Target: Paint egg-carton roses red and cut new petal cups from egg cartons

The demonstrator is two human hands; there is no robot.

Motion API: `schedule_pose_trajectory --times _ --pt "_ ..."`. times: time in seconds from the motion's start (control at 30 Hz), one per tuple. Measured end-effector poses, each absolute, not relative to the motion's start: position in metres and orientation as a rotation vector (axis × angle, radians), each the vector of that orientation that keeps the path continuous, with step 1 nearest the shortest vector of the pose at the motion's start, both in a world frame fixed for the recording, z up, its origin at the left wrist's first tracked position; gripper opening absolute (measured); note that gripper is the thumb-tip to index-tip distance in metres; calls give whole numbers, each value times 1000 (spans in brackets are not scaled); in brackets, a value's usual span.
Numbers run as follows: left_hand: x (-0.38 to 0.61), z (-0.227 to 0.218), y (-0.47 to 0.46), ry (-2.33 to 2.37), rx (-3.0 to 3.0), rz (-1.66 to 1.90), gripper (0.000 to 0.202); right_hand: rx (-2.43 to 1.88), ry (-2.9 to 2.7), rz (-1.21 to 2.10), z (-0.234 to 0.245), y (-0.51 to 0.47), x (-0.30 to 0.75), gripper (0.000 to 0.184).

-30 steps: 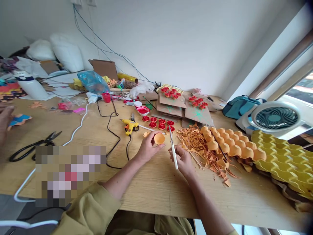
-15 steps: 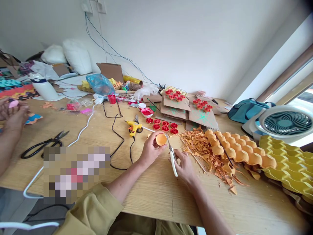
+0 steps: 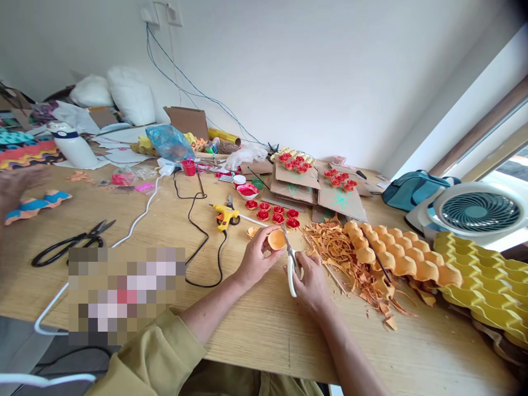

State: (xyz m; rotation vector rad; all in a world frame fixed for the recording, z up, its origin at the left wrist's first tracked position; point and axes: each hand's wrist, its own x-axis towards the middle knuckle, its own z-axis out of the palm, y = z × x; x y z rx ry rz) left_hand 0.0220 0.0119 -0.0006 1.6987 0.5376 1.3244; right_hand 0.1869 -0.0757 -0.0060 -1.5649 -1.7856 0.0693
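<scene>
My left hand (image 3: 254,259) pinches a small orange egg-carton cup (image 3: 276,240) just above the wooden table (image 3: 256,324). My right hand (image 3: 310,279) grips white-handled scissors (image 3: 291,258), whose blades touch the cup's right edge. A heap of orange paper trimmings (image 3: 336,247) lies right of the hands, beside an orange egg tray (image 3: 402,256). Several red paper roses (image 3: 274,212) sit just beyond the cup.
A yellow glue gun (image 3: 225,213) with a black cord lies behind my left hand. Black scissors (image 3: 70,248) rest at the left, near another person's blurred hand (image 3: 14,184). Yellow egg trays (image 3: 484,275), a white fan (image 3: 474,212) and cardboard sheets bearing roses (image 3: 317,184) fill the right and back.
The scissors have tilted from pointing upward to meet the cup's edge. The other person's hand at the left has shifted. The view has moved slightly.
</scene>
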Motion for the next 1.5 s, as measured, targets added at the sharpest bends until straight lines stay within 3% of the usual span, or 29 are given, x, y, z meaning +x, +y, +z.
schedule_pose_trajectory --times 0.9,1.5 --pt "25 3 13 501 1492 1233 53 -1572 -1638 55 -10 -70 204 33" --pt "22 0 18 595 1712 1323 46 -1551 -1800 87 -6 -74 201 21"
